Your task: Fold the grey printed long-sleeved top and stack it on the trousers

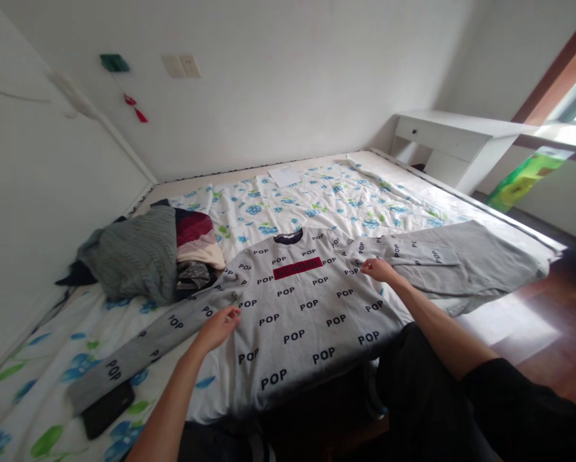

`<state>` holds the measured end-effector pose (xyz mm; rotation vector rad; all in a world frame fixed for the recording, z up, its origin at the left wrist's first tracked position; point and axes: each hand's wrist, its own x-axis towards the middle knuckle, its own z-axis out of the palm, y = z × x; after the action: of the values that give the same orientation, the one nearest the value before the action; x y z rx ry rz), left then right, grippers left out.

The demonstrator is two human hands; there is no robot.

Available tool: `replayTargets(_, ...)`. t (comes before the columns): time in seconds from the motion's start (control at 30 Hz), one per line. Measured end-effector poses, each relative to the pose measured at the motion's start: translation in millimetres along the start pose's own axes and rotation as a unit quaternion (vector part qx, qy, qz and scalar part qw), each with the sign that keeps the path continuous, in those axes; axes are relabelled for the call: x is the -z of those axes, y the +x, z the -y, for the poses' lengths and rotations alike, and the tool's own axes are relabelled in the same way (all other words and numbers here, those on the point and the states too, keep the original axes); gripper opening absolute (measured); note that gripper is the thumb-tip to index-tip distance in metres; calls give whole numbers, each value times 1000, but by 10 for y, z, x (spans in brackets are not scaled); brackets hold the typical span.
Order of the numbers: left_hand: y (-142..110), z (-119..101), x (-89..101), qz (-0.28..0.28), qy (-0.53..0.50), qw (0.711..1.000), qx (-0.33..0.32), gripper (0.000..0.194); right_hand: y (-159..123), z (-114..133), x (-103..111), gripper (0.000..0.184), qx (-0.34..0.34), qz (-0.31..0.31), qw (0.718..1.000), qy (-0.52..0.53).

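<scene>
We have the grey POP sweater (311, 321) spread out on the floral sheet (249, 221), our left hand (225, 325) and right hand (379, 270) half-curled by its sides; whether either grips it, we cannot tell

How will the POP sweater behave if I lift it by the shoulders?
Likely floppy: the sweater lies flat, its sleeves creased. One sleeve may drag on the gray garment beneath it. It probably won't be slippery; the cloth looks matte.

A white desk (442, 139) stands beside the bed (336, 187); a red tassel (140, 115) hangs below and left of a wall outlet (190, 66).
</scene>
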<state>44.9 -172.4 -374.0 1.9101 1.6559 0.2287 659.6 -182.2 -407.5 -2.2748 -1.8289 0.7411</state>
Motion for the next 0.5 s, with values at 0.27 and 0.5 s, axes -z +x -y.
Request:
replayTargets(0.27, 780, 398, 222, -202, -8, 979, -32, 60, 514, 152, -285, 48, 51, -135, 989, -39)
replayTargets(0.5, 1111, 470, 81, -109, 60, 991, -55, 66, 730, 425, -606, 55, 180, -127, 973, -64)
